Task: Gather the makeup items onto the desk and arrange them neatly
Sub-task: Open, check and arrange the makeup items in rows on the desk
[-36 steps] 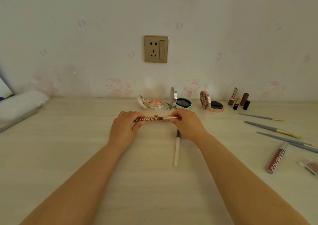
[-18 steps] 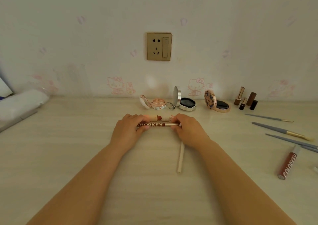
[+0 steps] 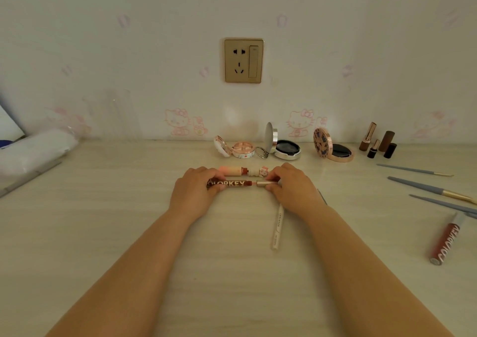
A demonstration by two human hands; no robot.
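My left hand (image 3: 192,191) and right hand (image 3: 289,187) each pinch one end of the brown lip gloss tube (image 3: 233,184), low on the desk (image 3: 103,220), just near the pink tube (image 3: 242,171). It is round. If I let go crooked, it may roll and bump that one. The desk is pale wood. The wall (image 3: 129,52) has cartoon cats.

Both bare forearms reach forward from the lower corners and converge toward the middle. The left hand (image 3: 194,191) lies knuckles-up, its fingers curled inward with thumb and fingertips pinching. The right hand (image 3: 291,186) mirrors it, knuckles-up, fingers bent and pinching. The two hands sit level, a short gap between them.
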